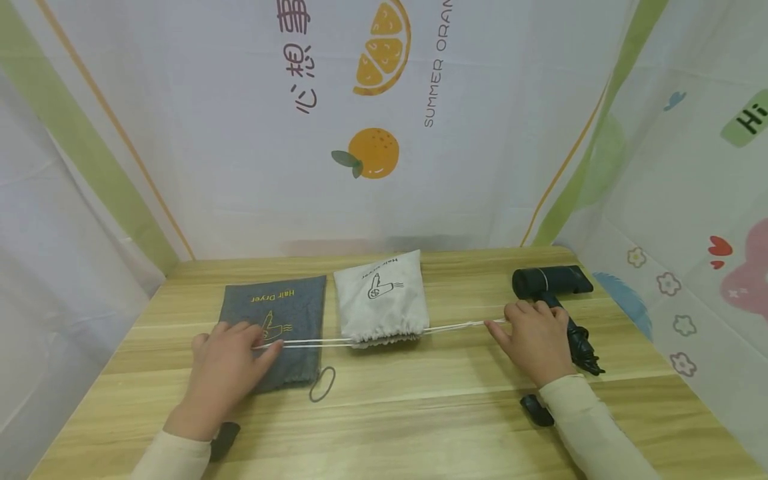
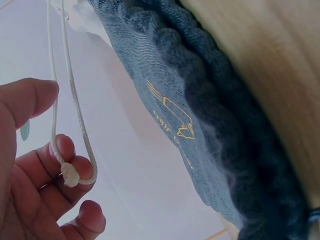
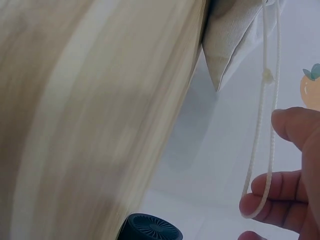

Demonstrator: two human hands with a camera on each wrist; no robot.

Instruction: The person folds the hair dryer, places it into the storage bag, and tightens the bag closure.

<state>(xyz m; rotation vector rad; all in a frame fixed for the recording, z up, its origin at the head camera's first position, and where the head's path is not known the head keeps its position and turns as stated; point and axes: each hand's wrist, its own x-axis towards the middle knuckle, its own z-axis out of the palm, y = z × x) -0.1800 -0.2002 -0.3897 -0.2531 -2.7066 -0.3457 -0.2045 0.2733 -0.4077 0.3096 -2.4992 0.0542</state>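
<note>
A white drawstring pouch with a hair dryer print lies mid-table, its gathered mouth toward me. White drawstring loops stretch out from both sides of the mouth. My left hand holds the left loop on its curled fingers, above a dark blue drawstring pouch; a small knot sits at those fingers. The right loop hangs round the curled fingers of my right hand, its knot a little away from them. Both cords look taut. The white pouch's inside is hidden.
A black hair dryer with its cord bundled lies at the right, just beyond my right hand. The blue pouch's grey cord loop rests on the wooden table. A printed white curtain hangs behind the table.
</note>
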